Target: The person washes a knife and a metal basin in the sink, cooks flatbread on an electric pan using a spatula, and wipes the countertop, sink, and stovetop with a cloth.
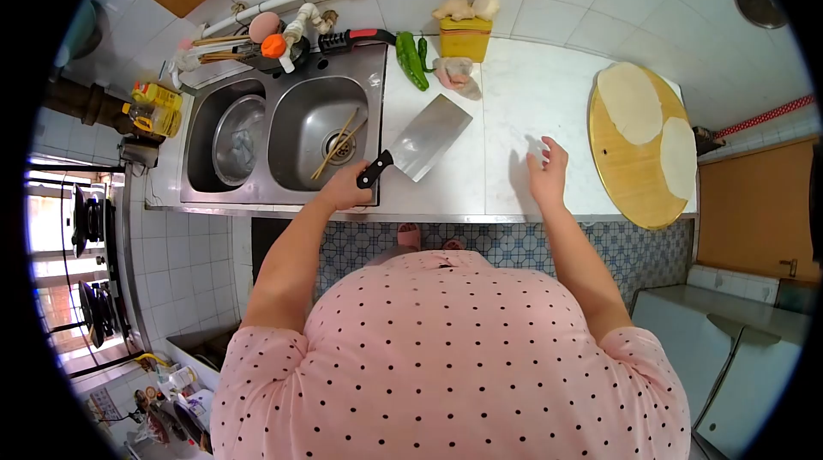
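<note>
Beside the sink's right edge, my left hand is closed around the black handle of a cleaver. The broad metal blade points away to the right over the white counter. My right hand is over the counter's front part, fingers partly bent and apart, with nothing in it. To its right, two flat pale dough sheets lie on a round wooden board. Behind the blade are green peppers and a crumpled clear plastic bag whose contents I cannot make out.
A yellow container with pale lumps on top stands against the tiled wall. At left, the double steel sink holds a metal basin and chopsticks. Oil bottles stand beyond it. A fridge-like white cabinet is at lower right.
</note>
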Demonstrator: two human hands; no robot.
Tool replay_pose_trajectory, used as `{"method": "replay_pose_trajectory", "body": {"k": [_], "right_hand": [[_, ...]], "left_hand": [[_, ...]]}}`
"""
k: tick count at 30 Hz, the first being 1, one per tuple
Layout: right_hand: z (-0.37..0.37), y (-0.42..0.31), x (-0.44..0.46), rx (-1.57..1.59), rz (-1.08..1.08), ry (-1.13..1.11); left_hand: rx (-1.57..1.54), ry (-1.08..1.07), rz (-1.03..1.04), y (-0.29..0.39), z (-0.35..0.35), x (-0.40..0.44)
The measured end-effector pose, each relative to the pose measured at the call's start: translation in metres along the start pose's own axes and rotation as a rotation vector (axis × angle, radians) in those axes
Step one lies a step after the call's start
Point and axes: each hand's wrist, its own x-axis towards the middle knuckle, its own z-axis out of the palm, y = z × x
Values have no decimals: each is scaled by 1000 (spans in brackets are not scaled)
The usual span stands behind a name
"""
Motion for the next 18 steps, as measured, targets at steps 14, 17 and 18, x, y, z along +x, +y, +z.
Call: {"method": "replay_pose_trajectory", "body": {"k": [14,17,18], "right_hand": [[-4,2,-9,31,77,-5],[12,6,-4,67,-25,-2],[19,1,-2,79,-52,5]], "left_hand": [[321,140,-8,4,0,29],[261,107,-82,-9,8,37],[230,136,-86,2,3,30]]}}
